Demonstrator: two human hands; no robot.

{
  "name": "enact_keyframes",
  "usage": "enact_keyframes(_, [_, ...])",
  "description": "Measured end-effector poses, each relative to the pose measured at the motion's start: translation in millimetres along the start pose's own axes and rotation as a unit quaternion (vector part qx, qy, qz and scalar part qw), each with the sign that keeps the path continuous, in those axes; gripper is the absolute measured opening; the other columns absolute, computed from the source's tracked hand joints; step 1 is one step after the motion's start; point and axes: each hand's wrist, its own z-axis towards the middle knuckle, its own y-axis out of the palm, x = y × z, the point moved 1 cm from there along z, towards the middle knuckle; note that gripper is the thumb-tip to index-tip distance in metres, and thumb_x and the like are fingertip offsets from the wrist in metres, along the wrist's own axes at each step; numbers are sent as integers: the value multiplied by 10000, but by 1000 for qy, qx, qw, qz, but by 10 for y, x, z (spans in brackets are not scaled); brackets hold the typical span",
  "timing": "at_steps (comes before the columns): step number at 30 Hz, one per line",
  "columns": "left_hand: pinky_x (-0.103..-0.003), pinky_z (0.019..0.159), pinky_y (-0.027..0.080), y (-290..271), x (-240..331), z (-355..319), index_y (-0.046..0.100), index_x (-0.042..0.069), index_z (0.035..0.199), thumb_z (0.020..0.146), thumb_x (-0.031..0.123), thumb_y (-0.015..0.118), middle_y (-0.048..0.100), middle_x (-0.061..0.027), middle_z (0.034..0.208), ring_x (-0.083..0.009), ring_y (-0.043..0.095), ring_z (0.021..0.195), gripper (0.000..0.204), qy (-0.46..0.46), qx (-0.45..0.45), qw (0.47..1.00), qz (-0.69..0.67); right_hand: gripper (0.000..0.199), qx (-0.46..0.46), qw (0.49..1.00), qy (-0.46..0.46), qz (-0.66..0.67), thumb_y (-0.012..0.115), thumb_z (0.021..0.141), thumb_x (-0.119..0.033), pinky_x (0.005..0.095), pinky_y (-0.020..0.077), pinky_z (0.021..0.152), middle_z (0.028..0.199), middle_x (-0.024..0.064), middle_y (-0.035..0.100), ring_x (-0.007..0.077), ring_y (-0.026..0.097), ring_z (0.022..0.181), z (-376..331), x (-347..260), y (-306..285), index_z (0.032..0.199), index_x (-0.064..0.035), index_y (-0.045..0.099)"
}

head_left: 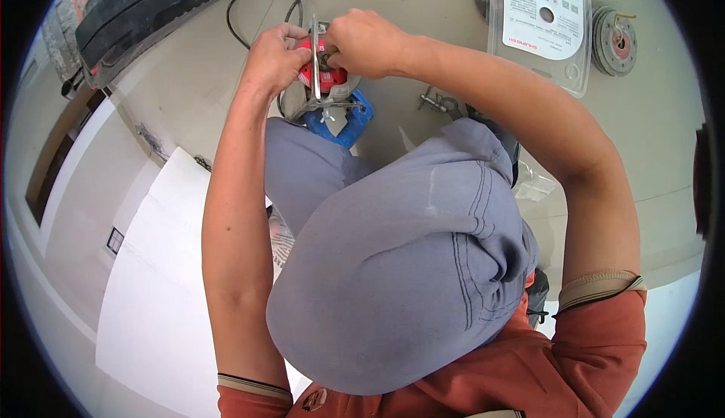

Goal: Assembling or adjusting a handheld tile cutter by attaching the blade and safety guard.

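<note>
In front of my knees a blue-bodied handheld cutting saw (pixel 355 120) rests on the floor, its metal base plate (pixel 316 78) standing on edge. A red disc (pixel 329 78) shows beside the plate. On the plate's left side my left hand (pixel 278 59) is closed, its thumb and fingers pinching the disc's red edge. From the right, my right hand (pixel 368 43) reaches over with curled fingers at the dark hub in the disc's middle. Its fingertips are partly hidden, so what they grip is unclear. A wing screw (pixel 327 114) sits at the plate's lower end.
A clear plastic case (pixel 580 78) with a round white label lies at the upper right, beside a stack of grinding discs (pixel 615 44). Near my knee are a small metal tool (pixel 438 102) and a clear bag (pixel 535 184). A black cord (pixel 298 1) loops behind the saw.
</note>
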Motion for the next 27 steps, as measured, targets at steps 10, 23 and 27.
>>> enact_keyframes(10, [-273,555,515,12,-154,82,596,-102,1142,861,-24,652,701,-100,840,-120,646,679,297,42,29,999,3,228,-15,996,84,6,635,867,-235,500,557,761,780,219,696,418,680,782,78,-119,53,850,-33,740])
enact_keyframes(23, [-349,776,552,19,-189,85,690,-44,1095,759,129,751,739,-176,920,-241,711,834,383,21,56,998,35,192,16,997,68,15,699,863,-232,494,547,765,797,197,702,403,683,805,2,-106,58,881,-48,751])
enact_keyframes(27, [-357,765,547,18,-230,69,695,-31,1095,758,149,752,731,-159,881,-252,704,812,386,24,63,997,44,188,30,999,29,11,694,868,-223,494,543,770,811,201,704,406,681,807,-37,-92,56,876,-43,750])
